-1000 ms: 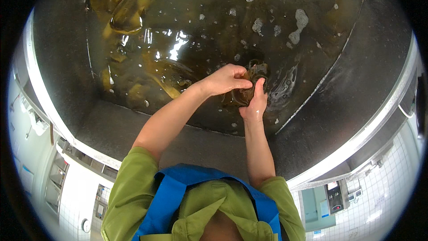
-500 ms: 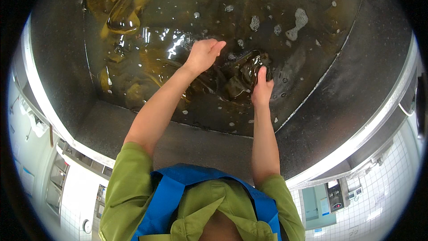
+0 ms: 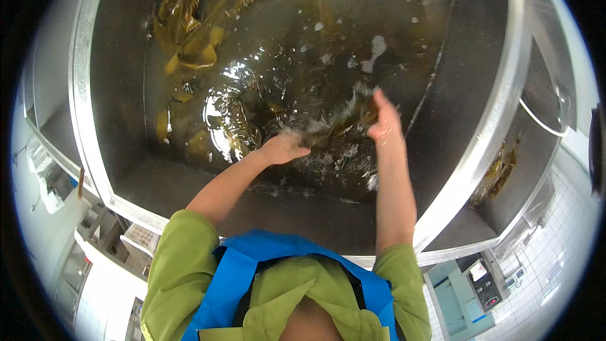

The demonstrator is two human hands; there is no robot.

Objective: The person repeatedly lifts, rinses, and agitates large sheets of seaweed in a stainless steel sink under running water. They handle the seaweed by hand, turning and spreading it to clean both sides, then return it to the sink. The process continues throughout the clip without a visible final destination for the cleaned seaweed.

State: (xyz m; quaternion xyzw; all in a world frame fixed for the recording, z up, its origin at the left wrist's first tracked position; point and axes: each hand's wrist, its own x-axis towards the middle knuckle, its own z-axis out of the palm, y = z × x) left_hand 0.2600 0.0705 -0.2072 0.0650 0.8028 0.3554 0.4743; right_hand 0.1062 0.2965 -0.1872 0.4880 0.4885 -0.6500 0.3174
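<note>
Water [image 3: 284, 38] splashes around left hand [image 3: 282, 149] at frame centre and right hand [image 3: 387, 120] beside brown sheet [image 3: 362, 117], both grips unclear; brown strips [image 3: 199, 53] lie upper left

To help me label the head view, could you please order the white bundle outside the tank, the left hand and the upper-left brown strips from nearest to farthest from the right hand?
From the right hand:
1. Left hand: to its left, at the water.
2. Brown strips: in the tank's upper left.
3. White bundle: far left, outside the tank.
</note>
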